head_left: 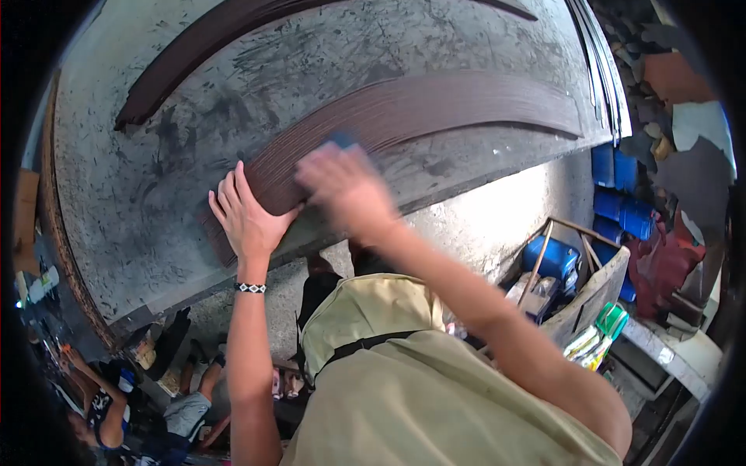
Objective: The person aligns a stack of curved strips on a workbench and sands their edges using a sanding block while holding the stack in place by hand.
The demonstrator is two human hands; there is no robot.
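Note:
A curved, fanned stack of dark brown strips (pixel 466 97) lies across the grey worktable (pixel 311 74). My left hand (pixel 252 213) rests on the stack's left part, fingers spread and thumb stretched to the right. My right hand (pixel 346 190) is over the near edge of the same stack, just right of the left hand, and is smeared by motion. A small dark blue thing (pixel 342 140) shows at its fingertips; its kind is too blurred to tell. Farther back on the table lies a second curved bundle of dark strips (pixel 194 50).
Thin dark strips (pixel 594 62) hang along the table's right edge. Blue containers (pixel 622 210) and a wooden frame (pixel 590 287) stand at right, near scraps of sheet material (pixel 668 264). At lower left another person (pixel 116 412) sits low. The table's near edge runs before my apron (pixel 435 388).

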